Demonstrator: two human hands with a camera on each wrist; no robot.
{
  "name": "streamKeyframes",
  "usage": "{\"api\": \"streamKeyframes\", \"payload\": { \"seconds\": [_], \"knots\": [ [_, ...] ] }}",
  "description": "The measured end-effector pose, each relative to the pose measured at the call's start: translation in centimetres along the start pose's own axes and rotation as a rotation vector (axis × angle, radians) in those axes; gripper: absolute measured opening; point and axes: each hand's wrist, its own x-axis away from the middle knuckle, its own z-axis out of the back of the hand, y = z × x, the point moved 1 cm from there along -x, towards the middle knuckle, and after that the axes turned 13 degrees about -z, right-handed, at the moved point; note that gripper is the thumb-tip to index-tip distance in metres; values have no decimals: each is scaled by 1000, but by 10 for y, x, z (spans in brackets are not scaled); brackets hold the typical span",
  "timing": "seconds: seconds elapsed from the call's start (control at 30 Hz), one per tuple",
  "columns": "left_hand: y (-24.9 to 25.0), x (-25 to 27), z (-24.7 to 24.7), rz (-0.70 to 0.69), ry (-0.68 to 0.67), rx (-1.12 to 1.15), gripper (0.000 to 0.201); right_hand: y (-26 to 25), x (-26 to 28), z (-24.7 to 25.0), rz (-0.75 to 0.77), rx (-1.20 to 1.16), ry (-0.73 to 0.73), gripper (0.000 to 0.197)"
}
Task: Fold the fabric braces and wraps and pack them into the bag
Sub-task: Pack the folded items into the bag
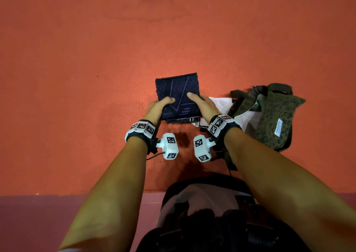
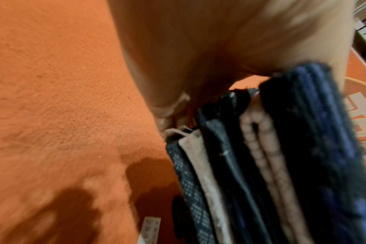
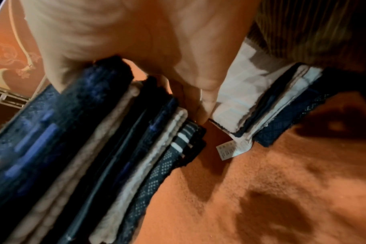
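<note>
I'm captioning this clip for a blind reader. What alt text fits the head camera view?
Both hands, left hand and right hand, grip a folded stack of dark blue fabric wraps above an orange surface. A leopard-print bag lies to the right.

place: prob home/indoor | cue: orange fleece blanket [image 1: 77,78] as work surface

White tag [image 1: 278,127] on camouflage bag [image 1: 273,116], head view: one upright word, seems "FASHION", small, not certain; small white care label [image 3: 228,151] hanging from folded wraps [image 3: 267,105] beside held stack, right wrist view: printed lines, too blurred to read; white label [image 2: 149,227] on orange surface, left wrist view: print unreadable; square black-and-white coded markers [image 1: 142,126] on wrist bands: patterns only, no letters.
</note>
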Motion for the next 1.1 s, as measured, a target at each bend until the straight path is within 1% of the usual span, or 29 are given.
{"api": "streamKeyframes", "payload": {
  "seconds": [0.13, 0.3, 0.4, 0.43, 0.53, 0.6, 0.67, 0.7, 0.73, 0.8, 0.83, 0.87, 1.0, 1.1],
  "knots": [
    [6, 3, 0, -28, -9, 25, 65, -1, 6, 4, 12, -40, -23, 61],
    [12, 10, -7, -46, -33, 75, 64, -4, 16, 10, 33, -62, -74, 52],
    [17, 13, -15, -57, -62, 95, 67, -4, 20, 15, 48, -87, -47, 64],
    [18, 15, -19, -63, -75, 97, 65, -4, 22, 17, 54, -109, -33, 65],
    [23, 21, -32, -77, -100, 101, 61, -1, 28, 27, 72, -177, -7, 63],
    [25, 25, -42, -86, -114, 97, 61, 0, 32, 36, 78, -202, 17, 64],
    [27, 30, -54, -96, -138, 95, 63, 2, 35, 46, 88, -249, 38, 61],
    [29, 33, -60, -101, -155, 92, 64, 2, 36, 52, 87, -274, 51, 64],
    [30, 36, -66, -108, -171, 89, 65, 4, 36, 58, 80, -296, 67, 73],
    [33, 42, -78, -129, -201, 94, 65, 8, 32, 70, 76, -332, 95, 100],
    [34, 44, -83, -143, -214, 98, 65, 11, 28, 77, 83, -352, 94, 108],
    [37, 47, -87, -156, -227, 97, 66, 12, 28, 81, 86, -369, 95, 110],
    [44, 55, -103, -180, -235, 70, 77, 8, 53, 92, 119, -409, 114, 102],
    [45, 61, -111, -184, -236, 48, 76, 10, 66, 98, 193, -399, 112, 80]
  ]
}}
